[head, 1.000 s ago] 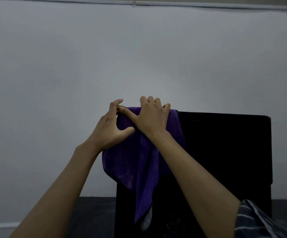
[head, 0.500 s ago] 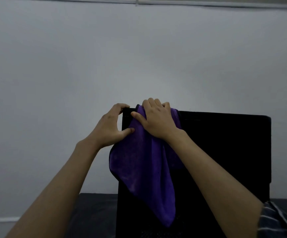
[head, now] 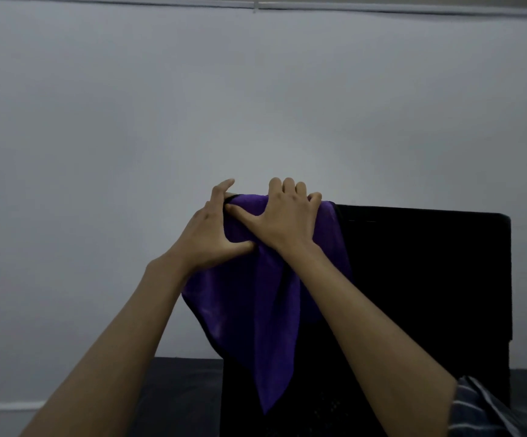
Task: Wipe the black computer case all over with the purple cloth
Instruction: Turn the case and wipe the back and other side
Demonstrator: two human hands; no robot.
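Observation:
The black computer case (head: 423,279) stands upright on a dark surface, right of centre. The purple cloth (head: 255,310) hangs over its top left corner and down its front in a point. My right hand (head: 284,219) lies on the cloth at the top edge. Its fingers bend over that edge and its thumb stretches left. My left hand (head: 208,234) is at the case's left corner, index finger raised straight and thumb pressing the cloth's front. The cloth hides the case's corner.
A plain grey wall fills the background close behind the case. The dark tabletop (head: 173,392) runs left and right of the case's base. A striped sleeve (head: 482,411) shows at the lower right.
My right hand has slid the cloth left along the top edge, over the corner. My left fingers, curled round the corner half a second ago, have straightened.

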